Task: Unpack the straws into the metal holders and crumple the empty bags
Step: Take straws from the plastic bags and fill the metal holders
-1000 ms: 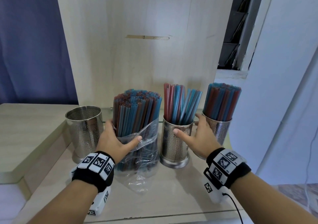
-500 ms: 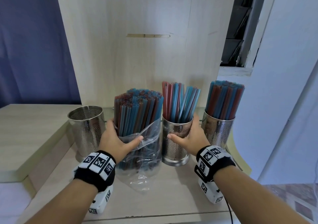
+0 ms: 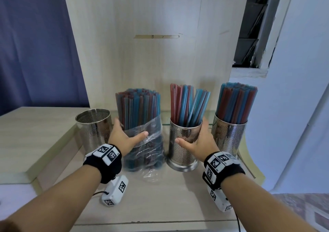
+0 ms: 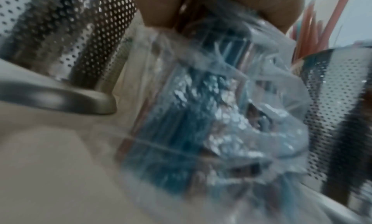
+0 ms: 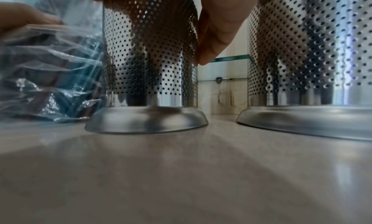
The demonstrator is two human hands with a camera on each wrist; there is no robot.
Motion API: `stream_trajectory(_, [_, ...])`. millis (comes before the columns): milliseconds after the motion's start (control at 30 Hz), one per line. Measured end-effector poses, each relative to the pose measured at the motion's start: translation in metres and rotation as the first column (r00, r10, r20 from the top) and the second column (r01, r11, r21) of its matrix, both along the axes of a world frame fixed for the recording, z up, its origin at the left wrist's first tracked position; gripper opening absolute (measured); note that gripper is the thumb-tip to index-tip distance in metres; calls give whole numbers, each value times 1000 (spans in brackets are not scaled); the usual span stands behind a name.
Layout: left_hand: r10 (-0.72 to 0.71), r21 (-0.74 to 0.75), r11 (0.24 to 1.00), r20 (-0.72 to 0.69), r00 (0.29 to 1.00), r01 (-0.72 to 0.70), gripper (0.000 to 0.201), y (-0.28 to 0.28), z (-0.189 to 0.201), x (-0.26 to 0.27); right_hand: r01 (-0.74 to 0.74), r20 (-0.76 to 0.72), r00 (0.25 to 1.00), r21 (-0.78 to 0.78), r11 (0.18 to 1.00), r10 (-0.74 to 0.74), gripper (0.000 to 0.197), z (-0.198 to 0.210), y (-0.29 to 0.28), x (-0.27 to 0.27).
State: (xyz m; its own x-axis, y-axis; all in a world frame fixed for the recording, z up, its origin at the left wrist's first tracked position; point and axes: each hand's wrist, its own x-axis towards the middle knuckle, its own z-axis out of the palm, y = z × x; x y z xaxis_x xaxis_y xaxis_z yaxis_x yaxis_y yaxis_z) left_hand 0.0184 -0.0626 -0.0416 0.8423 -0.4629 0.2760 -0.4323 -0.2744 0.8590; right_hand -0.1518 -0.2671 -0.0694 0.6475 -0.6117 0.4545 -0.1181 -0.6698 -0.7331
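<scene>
On wood counter point(image 3: 160, 196), left hand point(image 3: 122, 137) seemingly grips straw bag point(image 3: 146, 142); right hand point(image 3: 199, 142) clasps middle holder point(image 3: 183, 142).

A pale wooden panel point(image 3: 160, 53) backs the tabletop point(image 3: 169, 205), with a blue curtain point(image 3: 35, 44) left and a louvred window point(image 3: 252, 26) right

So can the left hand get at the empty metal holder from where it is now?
Probably yes. The left hand grips the bag of straws, and the empty holder stands just beside it on its outer side with nothing between them. It would have to let go of the bag first.
</scene>
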Motion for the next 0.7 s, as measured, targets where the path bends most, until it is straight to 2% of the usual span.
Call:
stream_trajectory(133, [6,81,997,-129,992,5,115,-8,-1,18,-4,4,1000,5,1000,4,115,0,0,-2])
stream_trajectory(167, [3,75,997,-154,988,9,115,-10,0,20,-11,7,1000,9,1000,11,115,0,0,-2])
stream_trajectory(233, [-14,8,1000,-200,980,16,97,-13,-1,24,-18,10,1000,17,1000,18,115,0,-1,-2])
stream_trajectory(300, [-3,-59,998,-196,981,-8,67,-13,0,22,-27,12,1000,22,999,26,115,-1,-2,-1])
stream_trajectory(333, [1,-93,996,-169,986,-17,60,-14,0,21,-30,14,999,24,999,30,115,-1,-2,-1])
stream_trajectory(433, [-11,-140,990,-105,994,-4,64,-16,2,20,-45,24,999,31,998,44,113,0,-2,0])
stream_trajectory(500, [-35,-115,993,-140,989,19,69,-17,2,18,-47,26,999,34,998,46,111,1,-2,-1])
stream_trajectory(600, [-75,-15,997,-235,969,73,65,-16,7,16,-47,28,999,35,998,46,111,1,-2,-2])
stream_trajectory(700, [-110,91,986,-280,954,140,71,-14,16,18,-55,31,998,41,998,54,111,2,-1,-3])
